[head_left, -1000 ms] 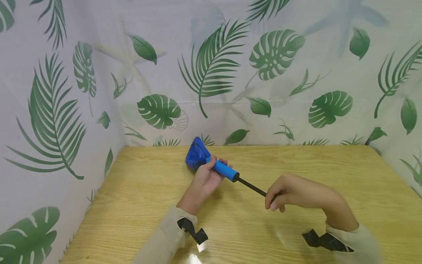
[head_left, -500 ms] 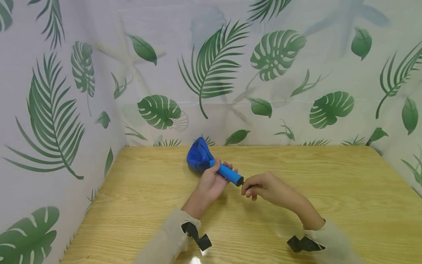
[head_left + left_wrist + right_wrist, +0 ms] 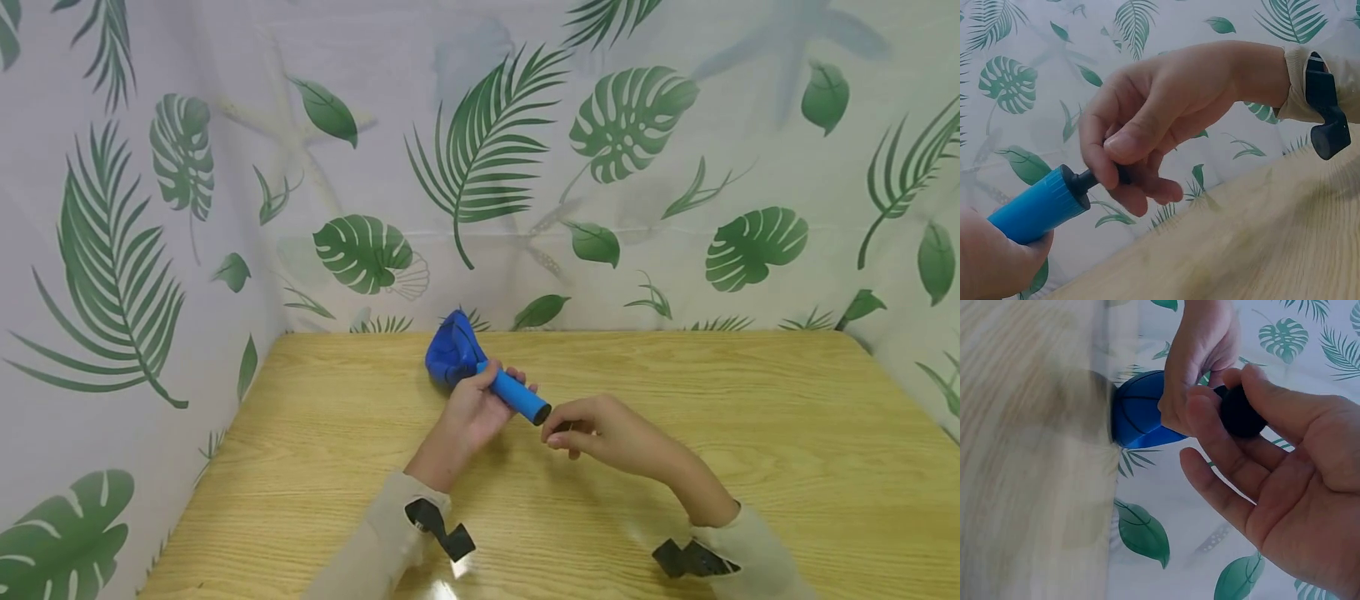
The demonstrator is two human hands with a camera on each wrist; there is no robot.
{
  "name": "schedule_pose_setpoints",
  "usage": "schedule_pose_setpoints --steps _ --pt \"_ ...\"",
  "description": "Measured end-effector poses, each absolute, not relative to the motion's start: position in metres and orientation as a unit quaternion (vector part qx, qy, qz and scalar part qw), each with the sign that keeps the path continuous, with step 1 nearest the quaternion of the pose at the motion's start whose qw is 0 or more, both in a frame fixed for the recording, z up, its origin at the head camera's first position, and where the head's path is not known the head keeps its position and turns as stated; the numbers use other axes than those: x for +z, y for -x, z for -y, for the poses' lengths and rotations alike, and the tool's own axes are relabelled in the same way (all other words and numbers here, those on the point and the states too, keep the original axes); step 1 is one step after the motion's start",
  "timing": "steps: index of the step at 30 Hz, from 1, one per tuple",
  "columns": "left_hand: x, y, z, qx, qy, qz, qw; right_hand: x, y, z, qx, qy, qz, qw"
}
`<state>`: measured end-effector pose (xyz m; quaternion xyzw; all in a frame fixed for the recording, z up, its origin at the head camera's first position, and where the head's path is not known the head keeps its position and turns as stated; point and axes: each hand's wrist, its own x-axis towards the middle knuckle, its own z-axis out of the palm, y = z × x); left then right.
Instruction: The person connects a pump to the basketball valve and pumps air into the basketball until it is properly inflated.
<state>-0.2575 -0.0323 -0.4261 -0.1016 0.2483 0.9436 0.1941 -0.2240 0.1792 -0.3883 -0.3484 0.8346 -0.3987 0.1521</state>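
Note:
My left hand [image 3: 477,414] grips the blue barrel of a hand pump [image 3: 522,397] near its far end. Against that end sits a dented, partly deflated blue ball [image 3: 452,353] with black lines; the join is hidden by the hand. In the right wrist view the ball [image 3: 1137,411] touches the table. My right hand [image 3: 611,435] pinches the pump's black handle [image 3: 1243,414] between thumb and fingers. Only a short piece of the black rod [image 3: 1087,180] shows between barrel and fingers in the left wrist view.
A wood-grain table [image 3: 322,500] lies beneath both hands. White cloth [image 3: 495,167] printed with green leaves stands behind it and along the left side. Black straps [image 3: 442,531] sit at both sleeve cuffs.
My right hand has moved left toward the barrel, and the long exposed rod has slid almost wholly inside. The left hand and ball have shifted only slightly.

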Motion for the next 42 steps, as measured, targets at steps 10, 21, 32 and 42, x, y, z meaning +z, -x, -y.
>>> schedule_pose_setpoints --steps 10,21,32,42 --pt "-0.418 0.267 0.049 0.956 0.109 -0.22 0.162 -0.357 0.216 -0.209 -0.383 0.365 -0.824 0.204" --pt "-0.419 0.267 0.054 0.96 0.096 -0.216 0.15 -0.349 0.218 -0.23 -0.395 0.442 -0.782 0.194" --pt "-0.425 0.257 0.034 0.961 0.097 -0.218 0.141 -0.373 0.218 -0.199 -0.411 0.365 -0.828 0.111" --pt "-0.428 0.249 0.023 0.957 0.083 -0.228 0.159 -0.396 0.217 -0.175 -0.427 0.352 -0.832 0.044"
